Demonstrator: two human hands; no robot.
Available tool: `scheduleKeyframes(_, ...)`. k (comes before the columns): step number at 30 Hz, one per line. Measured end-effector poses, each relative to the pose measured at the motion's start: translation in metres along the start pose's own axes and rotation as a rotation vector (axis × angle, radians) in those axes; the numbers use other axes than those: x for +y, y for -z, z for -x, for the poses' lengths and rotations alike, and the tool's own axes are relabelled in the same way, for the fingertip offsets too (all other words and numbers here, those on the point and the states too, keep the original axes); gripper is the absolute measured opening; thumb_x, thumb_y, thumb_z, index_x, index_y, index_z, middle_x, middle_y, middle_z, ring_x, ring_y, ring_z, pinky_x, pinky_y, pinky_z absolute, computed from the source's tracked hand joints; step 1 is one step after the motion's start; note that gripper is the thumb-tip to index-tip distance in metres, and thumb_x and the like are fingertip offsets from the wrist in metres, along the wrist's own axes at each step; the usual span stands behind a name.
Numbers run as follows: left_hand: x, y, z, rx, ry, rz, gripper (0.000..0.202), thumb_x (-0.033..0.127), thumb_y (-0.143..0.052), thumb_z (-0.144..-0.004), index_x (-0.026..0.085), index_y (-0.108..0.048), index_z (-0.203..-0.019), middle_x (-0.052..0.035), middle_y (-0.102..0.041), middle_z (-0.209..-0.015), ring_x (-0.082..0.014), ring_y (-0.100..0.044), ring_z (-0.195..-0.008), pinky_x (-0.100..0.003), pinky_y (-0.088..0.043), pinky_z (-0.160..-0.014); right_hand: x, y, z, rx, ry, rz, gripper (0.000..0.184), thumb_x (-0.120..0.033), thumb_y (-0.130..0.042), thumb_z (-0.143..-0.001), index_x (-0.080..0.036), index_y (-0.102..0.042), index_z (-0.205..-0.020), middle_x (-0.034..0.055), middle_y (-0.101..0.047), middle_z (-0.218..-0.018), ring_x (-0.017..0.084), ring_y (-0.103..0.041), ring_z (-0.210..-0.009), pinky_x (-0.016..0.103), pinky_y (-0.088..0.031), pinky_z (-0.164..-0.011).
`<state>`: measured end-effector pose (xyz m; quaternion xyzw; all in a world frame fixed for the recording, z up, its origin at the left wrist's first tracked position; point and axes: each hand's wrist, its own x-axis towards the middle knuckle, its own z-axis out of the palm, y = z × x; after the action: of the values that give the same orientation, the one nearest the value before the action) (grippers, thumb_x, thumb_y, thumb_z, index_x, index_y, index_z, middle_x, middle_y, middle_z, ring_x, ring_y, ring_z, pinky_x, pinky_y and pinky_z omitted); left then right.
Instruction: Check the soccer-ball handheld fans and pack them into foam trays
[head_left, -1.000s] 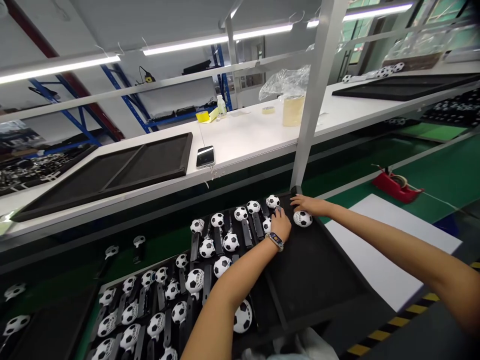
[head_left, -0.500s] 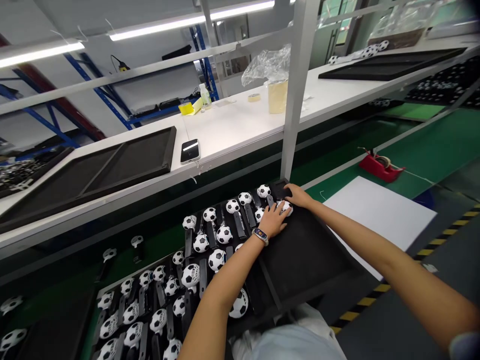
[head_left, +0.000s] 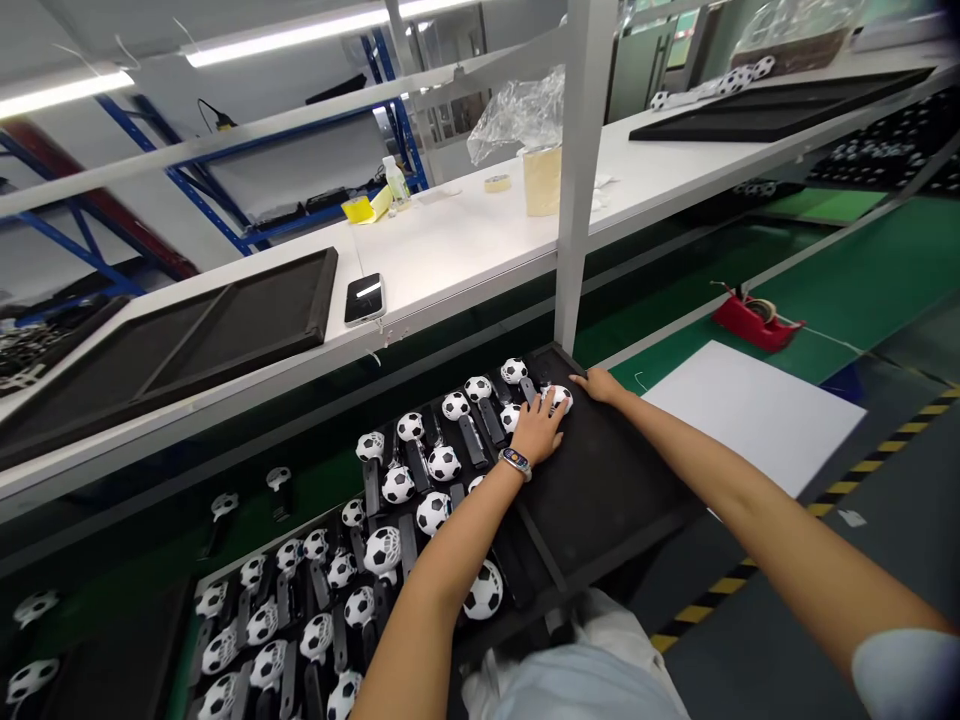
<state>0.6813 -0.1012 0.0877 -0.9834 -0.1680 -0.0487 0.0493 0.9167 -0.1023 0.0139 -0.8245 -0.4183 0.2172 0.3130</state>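
My left hand (head_left: 538,428), with a band on its wrist, lies over the far end of a black tray (head_left: 600,490). Its fingertips rest on a small black-and-white soccer ball (head_left: 556,400). My right hand (head_left: 596,385) lies flat just to the right of that ball, near the tray's far corner, and holds nothing. Rows of similar soccer balls on black strips (head_left: 442,462) fill the tray's left part. My left forearm hides some of them. Some balls sit in white netting (head_left: 383,550).
A white shelf (head_left: 450,245) above carries a black tray, a phone (head_left: 365,299), a roll of masking tape (head_left: 542,180) and a plastic bag (head_left: 517,118). A white board (head_left: 750,415) lies to the right, beyond it a red tape dispenser (head_left: 757,322). A metal upright (head_left: 577,170) stands at the tray's far corner.
The loose soccer ball has moved left along the tray, from beside my right hand to under my left fingertips. My right hand has moved left after it, and the whole view has shifted left.
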Motion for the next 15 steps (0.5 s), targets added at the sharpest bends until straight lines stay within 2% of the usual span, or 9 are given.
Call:
scheduleKeyframes(5, 0.001, -0.001, -0.005, 0.004, 0.036, -0.005, 0.067, 0.027, -0.055, -0.08, 0.02, -0.027, -0.14, -0.0146, -0.019, -0.15, -0.0305, -0.029, -0.13, -0.047, -0.028, -0.102, -0.006, -0.005, -0.004, 0.009, -0.012, 0.081, 0.042, -0.049, -0.051, -0.085, -0.01, -0.06, -0.073, 0.0276, -0.063, -0.096, 0.036, -0.058, -0.102, 0.043, -0.041, -0.089)
scheduleKeyframes(10, 0.004, -0.007, -0.001, 0.033, 0.109, -0.023, 0.061, 0.025, -0.05, -0.082, 0.019, -0.03, -0.139, -0.0144, -0.022, -0.149, -0.0318, -0.032, -0.129, -0.049, -0.027, -0.103, -0.025, -0.008, 0.003, 0.016, -0.008, 0.133, 0.041, -0.039, -0.046, -0.09, -0.002, -0.062, -0.083, 0.0342, -0.061, -0.094, 0.038, -0.058, -0.101, 0.044, -0.043, -0.084)
scheduleKeyframes(13, 0.006, -0.011, 0.005, 0.061, 0.12, -0.039, 0.055, 0.024, -0.043, -0.085, 0.02, -0.033, -0.139, -0.0135, -0.025, -0.148, -0.0325, -0.032, -0.129, -0.05, -0.028, -0.102, -0.047, -0.012, 0.008, 0.083, 0.033, 0.143, 0.043, -0.032, -0.047, -0.09, 0.006, -0.057, -0.105, 0.0395, -0.055, -0.106, 0.04, -0.052, -0.111, 0.045, -0.04, -0.088)
scheduleKeyframes(15, 0.011, -0.006, 0.013, 0.081, 0.138, -0.049, 0.053, 0.023, -0.041, -0.086, 0.019, -0.034, -0.138, -0.0139, -0.027, -0.147, -0.0333, -0.031, -0.13, -0.051, -0.029, -0.102, -0.062, -0.017, 0.011, 0.127, 0.106, 0.12, 0.048, -0.034, -0.041, -0.091, 0.003, -0.049, -0.12, 0.0367, -0.05, -0.119, 0.036, -0.046, -0.12, 0.042, -0.036, -0.093)
